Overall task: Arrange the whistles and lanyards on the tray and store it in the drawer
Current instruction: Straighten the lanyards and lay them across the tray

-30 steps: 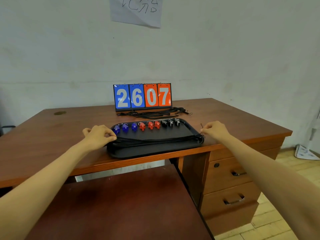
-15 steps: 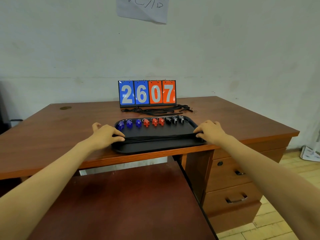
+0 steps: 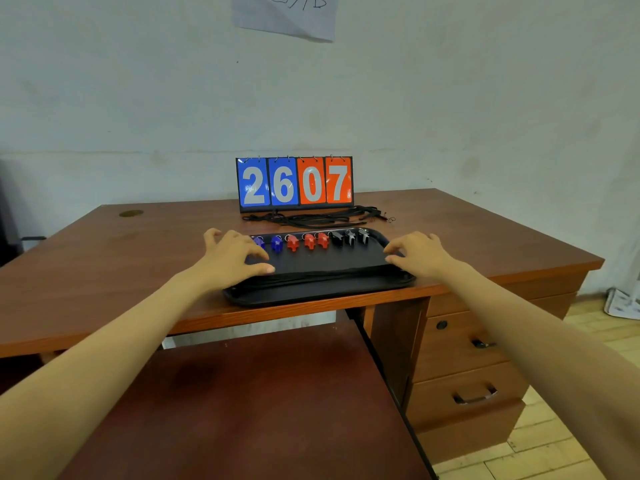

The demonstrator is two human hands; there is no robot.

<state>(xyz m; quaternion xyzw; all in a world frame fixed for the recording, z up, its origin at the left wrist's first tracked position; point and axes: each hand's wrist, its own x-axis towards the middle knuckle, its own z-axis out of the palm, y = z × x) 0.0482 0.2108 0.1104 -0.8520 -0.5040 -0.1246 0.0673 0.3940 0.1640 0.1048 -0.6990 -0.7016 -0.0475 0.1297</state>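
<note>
A black tray (image 3: 311,295) sits at the desk's front edge. Along its far rim stands a row of whistles: blue (image 3: 276,243), red (image 3: 309,241) and black (image 3: 350,237). A bundle of black lanyards (image 3: 322,277) lies stretched across the tray's near half. My left hand (image 3: 232,258) hovers over the tray's left end with fingers spread and loosely bent, covering the leftmost whistle. My right hand (image 3: 419,256) hovers over the tray's right end in the same way. Neither hand holds anything. More black lanyards (image 3: 318,218) lie loose on the desk behind the tray.
A flip scoreboard (image 3: 294,181) reading 2607 stands behind the loose lanyards. The desk's drawers (image 3: 464,344) with handles (image 3: 474,396) are shut at the lower right. A dark brown panel (image 3: 242,410) extends toward me below the desk edge.
Both hands have let go of the lanyard ends they held at the tray's sides. They now hover a little farther in over the tray with fingers spread. The lanyards stay stretched on the tray.
</note>
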